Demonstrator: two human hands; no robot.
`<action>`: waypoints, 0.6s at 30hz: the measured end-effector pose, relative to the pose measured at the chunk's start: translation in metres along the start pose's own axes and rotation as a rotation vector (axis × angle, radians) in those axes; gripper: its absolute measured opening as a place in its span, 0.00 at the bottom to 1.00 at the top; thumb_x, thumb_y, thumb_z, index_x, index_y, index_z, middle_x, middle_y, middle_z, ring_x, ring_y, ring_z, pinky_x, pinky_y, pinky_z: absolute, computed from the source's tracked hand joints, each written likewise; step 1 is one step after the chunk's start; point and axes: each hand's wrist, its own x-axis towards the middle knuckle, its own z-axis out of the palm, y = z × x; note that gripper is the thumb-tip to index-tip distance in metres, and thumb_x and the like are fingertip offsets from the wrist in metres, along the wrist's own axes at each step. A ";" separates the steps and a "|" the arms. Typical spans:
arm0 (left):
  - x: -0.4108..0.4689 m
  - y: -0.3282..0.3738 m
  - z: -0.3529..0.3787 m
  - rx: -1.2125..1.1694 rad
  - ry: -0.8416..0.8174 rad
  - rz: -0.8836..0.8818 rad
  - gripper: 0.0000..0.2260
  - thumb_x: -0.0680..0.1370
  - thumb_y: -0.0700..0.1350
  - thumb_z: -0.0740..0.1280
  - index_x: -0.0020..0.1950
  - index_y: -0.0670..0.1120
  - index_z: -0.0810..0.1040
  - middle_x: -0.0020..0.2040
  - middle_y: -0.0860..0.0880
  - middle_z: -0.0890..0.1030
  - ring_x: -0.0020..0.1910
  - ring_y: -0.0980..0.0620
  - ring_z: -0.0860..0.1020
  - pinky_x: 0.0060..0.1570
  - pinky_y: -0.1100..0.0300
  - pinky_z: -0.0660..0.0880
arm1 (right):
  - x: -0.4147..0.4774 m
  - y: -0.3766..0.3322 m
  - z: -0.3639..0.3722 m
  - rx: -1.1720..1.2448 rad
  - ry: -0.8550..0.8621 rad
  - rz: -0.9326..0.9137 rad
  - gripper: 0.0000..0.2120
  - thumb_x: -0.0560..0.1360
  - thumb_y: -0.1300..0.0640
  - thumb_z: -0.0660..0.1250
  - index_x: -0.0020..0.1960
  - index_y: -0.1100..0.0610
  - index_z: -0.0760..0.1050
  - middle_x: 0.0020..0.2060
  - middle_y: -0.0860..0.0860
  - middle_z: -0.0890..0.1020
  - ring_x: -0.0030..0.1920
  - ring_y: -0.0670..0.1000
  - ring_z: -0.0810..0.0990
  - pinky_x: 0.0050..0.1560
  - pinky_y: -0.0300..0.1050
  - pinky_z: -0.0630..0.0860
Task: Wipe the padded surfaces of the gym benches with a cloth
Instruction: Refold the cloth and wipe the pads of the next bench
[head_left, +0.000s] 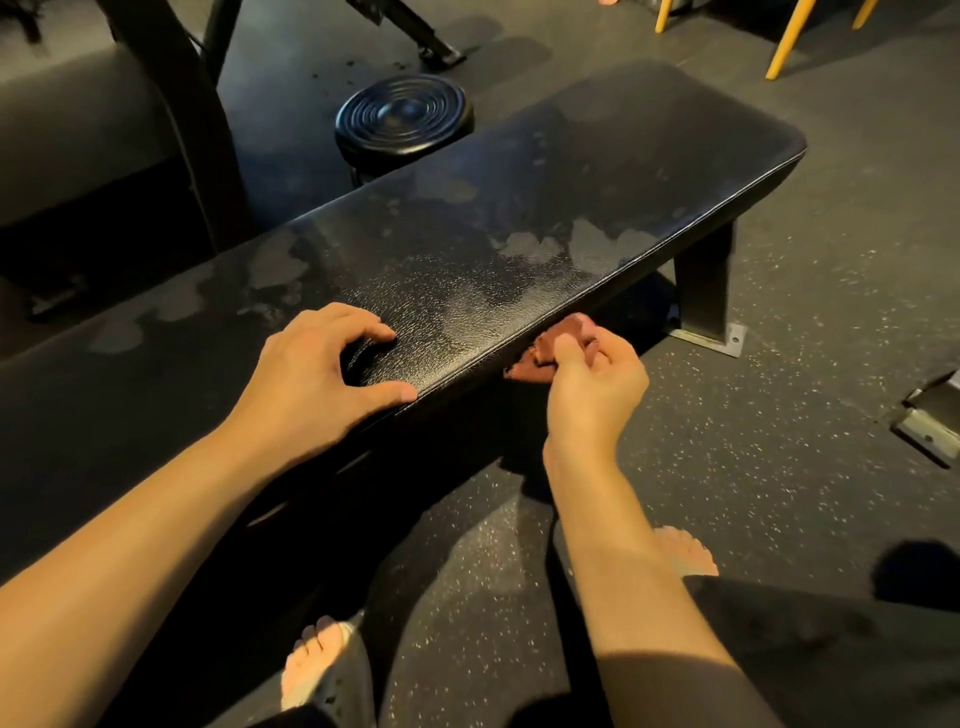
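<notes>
At the near edge of the bench (519, 249), a cloth (550, 353) is gripped in the right hand (592, 379), while the pad is touched by the left hand's (317, 374) loosely bent fingers.

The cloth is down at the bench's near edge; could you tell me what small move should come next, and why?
Probably lift the cloth in the right hand onto the bench pad top and wipe there: pale patches mark it, while the left hand braces the pad.
</notes>
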 end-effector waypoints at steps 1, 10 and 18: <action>0.000 0.001 -0.001 0.006 -0.006 -0.001 0.25 0.67 0.63 0.77 0.61 0.56 0.81 0.63 0.60 0.77 0.64 0.56 0.72 0.69 0.46 0.68 | -0.013 0.000 0.001 -0.006 -0.021 -0.008 0.09 0.77 0.75 0.62 0.55 0.70 0.76 0.38 0.51 0.80 0.32 0.38 0.81 0.31 0.29 0.75; 0.012 0.003 -0.006 -0.123 -0.015 -0.135 0.17 0.69 0.53 0.81 0.56 0.56 0.83 0.57 0.59 0.81 0.60 0.57 0.77 0.65 0.54 0.71 | -0.086 0.001 0.013 -0.014 -0.591 0.099 0.08 0.68 0.70 0.70 0.45 0.62 0.82 0.34 0.53 0.84 0.33 0.48 0.83 0.36 0.43 0.80; 0.001 -0.003 -0.015 -0.050 -0.084 -0.090 0.18 0.72 0.54 0.79 0.61 0.58 0.82 0.68 0.59 0.78 0.69 0.55 0.73 0.64 0.58 0.65 | 0.003 -0.004 -0.023 -0.165 0.094 -0.047 0.05 0.75 0.67 0.66 0.49 0.62 0.78 0.40 0.51 0.82 0.41 0.48 0.84 0.45 0.50 0.82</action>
